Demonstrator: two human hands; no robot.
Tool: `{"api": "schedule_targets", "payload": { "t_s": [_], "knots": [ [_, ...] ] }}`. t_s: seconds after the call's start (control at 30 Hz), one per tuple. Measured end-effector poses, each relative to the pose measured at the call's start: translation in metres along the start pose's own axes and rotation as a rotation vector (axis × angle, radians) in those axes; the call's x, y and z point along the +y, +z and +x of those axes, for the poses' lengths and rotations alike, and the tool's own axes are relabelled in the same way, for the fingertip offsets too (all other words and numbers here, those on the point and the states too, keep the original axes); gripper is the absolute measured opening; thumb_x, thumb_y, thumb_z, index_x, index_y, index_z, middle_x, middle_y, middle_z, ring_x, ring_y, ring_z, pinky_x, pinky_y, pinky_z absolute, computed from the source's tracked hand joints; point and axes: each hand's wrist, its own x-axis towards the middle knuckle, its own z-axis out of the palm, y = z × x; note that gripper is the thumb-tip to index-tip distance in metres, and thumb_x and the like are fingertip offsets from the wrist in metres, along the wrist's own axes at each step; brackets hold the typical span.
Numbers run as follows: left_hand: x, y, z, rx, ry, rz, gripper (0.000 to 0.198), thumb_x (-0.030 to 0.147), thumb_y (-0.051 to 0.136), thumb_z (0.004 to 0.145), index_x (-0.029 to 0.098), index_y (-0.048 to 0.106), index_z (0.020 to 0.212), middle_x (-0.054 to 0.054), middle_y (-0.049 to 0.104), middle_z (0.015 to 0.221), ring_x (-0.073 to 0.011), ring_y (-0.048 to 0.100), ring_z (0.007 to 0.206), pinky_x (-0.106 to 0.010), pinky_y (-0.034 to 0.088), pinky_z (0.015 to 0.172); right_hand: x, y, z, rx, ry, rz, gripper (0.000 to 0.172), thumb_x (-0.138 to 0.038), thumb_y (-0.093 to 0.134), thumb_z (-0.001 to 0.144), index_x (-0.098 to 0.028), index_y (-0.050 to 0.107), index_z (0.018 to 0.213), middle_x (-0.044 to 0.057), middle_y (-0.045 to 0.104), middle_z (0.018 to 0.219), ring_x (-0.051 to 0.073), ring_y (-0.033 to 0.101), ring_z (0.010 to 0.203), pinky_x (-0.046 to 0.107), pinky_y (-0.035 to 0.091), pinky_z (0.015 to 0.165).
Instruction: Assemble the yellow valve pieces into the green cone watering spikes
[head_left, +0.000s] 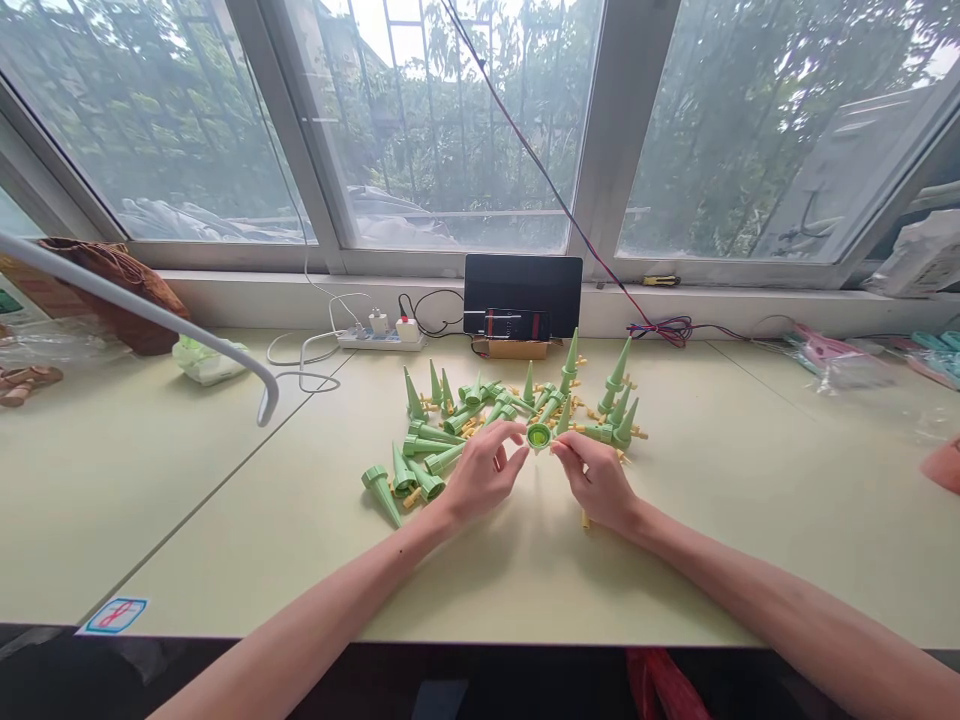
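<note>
A green plant watering spike (538,437) is held above the table, its round open end turned toward me. My right hand (600,485) pinches it at its right side; the exact gripping point is hidden by the fingers. My left hand (486,468) is at the spike's left edge, thumb and forefinger curved and apart; whether they touch it I cannot tell. Behind and left of the hands lie several green spikes (379,492) with small yellow valves. More spikes (616,375) stand upright on the right, with yellow valves on their sides. A yellow piece (586,520) shows below my right hand.
A dark tablet (523,285) and a phone (517,325) lean at the back. Left of them is a power strip (382,340) with white cables. A white curved arm (187,325) reaches in from the left. A cable bundle (664,328) lies back right. The table edge (555,643) is near me.
</note>
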Motion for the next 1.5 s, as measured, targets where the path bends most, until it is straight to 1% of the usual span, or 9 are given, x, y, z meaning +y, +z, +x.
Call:
{"api": "schedule_targets", "payload": {
  "t_s": [0.13, 0.23, 0.37, 0.6, 0.87, 1.03, 1.17, 1.3, 1.5],
  "knots": [
    [0.004, -0.003, 0.003, -0.012, -0.191, -0.134, 0.049, 0.05, 0.042, 0.095, 0.014, 0.063, 0.068, 0.0, 0.059, 0.057, -0.0068, 0.045, 0.041, -0.02, 0.038, 0.046, 0.0, -0.001, 0.001, 0.002, -0.057, -0.026, 0.026, -0.026, 0.042, 0.099, -0.02, 0.051, 0.075, -0.002, 0.047, 0.063, 0.012, 0.041, 0.055, 0.024, 0.036, 0.055],
    [0.007, -0.005, 0.004, -0.098, -0.303, -0.282, 0.067, 0.058, 0.034, 0.095, 0.013, 0.059, 0.052, -0.001, 0.051, 0.041, -0.0083, 0.045, 0.037, -0.022, 0.039, 0.047, 0.001, 0.0, -0.001, -0.043, -0.12, -0.041, 0.023, -0.025, 0.042, 0.099, -0.02, 0.054, 0.081, -0.001, 0.049, 0.066, 0.012, 0.042, 0.057, 0.024, 0.036, 0.056],
    [0.009, -0.006, 0.003, -0.237, -0.359, -0.375, 0.069, 0.063, 0.036, 0.092, 0.013, 0.062, 0.053, -0.001, 0.051, 0.039, -0.0085, 0.044, 0.035, -0.022, 0.04, 0.047, 0.003, 0.0, -0.004, -0.088, -0.147, -0.084, 0.022, -0.026, 0.041, 0.1, -0.02, 0.058, 0.086, 0.0, 0.049, 0.068, 0.012, 0.042, 0.058, 0.024, 0.035, 0.055],
    [0.008, -0.009, 0.002, -0.29, -0.347, -0.414, 0.063, 0.061, 0.039, 0.092, 0.013, 0.062, 0.059, -0.001, 0.054, 0.044, -0.0085, 0.045, 0.036, -0.022, 0.038, 0.046, 0.005, -0.001, -0.005, -0.109, -0.144, -0.056, 0.025, -0.028, 0.041, 0.1, -0.02, 0.057, 0.082, 0.0, 0.05, 0.067, 0.012, 0.042, 0.058, 0.024, 0.036, 0.056],
    [0.005, -0.009, 0.001, -0.283, -0.262, -0.339, 0.053, 0.059, 0.045, 0.091, 0.016, 0.048, 0.06, 0.004, 0.049, 0.044, -0.0073, 0.044, 0.04, -0.019, 0.034, 0.047, 0.005, -0.001, -0.004, -0.112, -0.102, -0.031, 0.027, -0.03, 0.041, 0.1, -0.019, 0.055, 0.079, -0.001, 0.05, 0.063, 0.012, 0.041, 0.056, 0.024, 0.036, 0.055],
    [0.006, -0.011, -0.001, -0.255, -0.182, -0.291, 0.042, 0.053, 0.051, 0.09, 0.014, 0.06, 0.08, 0.004, 0.049, 0.052, -0.0077, 0.047, 0.046, -0.019, 0.035, 0.047, 0.008, 0.001, -0.005, -0.119, -0.068, -0.026, 0.029, -0.031, 0.041, 0.099, -0.02, 0.053, 0.076, -0.002, 0.047, 0.062, 0.012, 0.039, 0.055, 0.024, 0.035, 0.055],
    [0.003, -0.009, -0.001, -0.206, -0.12, -0.267, 0.036, 0.049, 0.057, 0.087, 0.014, 0.063, 0.088, 0.003, 0.049, 0.058, -0.0071, 0.045, 0.047, -0.019, 0.038, 0.046, 0.009, 0.001, -0.005, -0.131, -0.031, -0.018, 0.03, -0.03, 0.041, 0.099, -0.02, 0.05, 0.073, -0.003, 0.045, 0.061, 0.012, 0.037, 0.054, 0.024, 0.034, 0.054],
    [-0.001, -0.006, 0.0, -0.155, -0.014, -0.215, 0.031, 0.045, 0.062, 0.086, 0.014, 0.065, 0.088, -0.001, 0.055, 0.076, -0.0056, 0.044, 0.051, -0.018, 0.038, 0.044, 0.008, 0.0, -0.005, -0.141, -0.011, -0.009, 0.03, -0.029, 0.041, 0.099, -0.02, 0.048, 0.071, -0.003, 0.042, 0.059, 0.011, 0.034, 0.054, 0.024, 0.031, 0.052],
    [-0.003, -0.004, 0.0, -0.061, 0.184, -0.063, 0.021, 0.037, 0.067, 0.084, 0.016, 0.067, 0.089, -0.002, 0.057, 0.08, -0.0062, 0.045, 0.055, -0.02, 0.043, 0.052, 0.008, 0.001, -0.005, -0.147, -0.017, -0.004, 0.03, -0.027, 0.039, 0.099, -0.02, 0.044, 0.07, -0.004, 0.039, 0.058, 0.011, 0.031, 0.052, 0.023, 0.029, 0.051]
  ]
}}
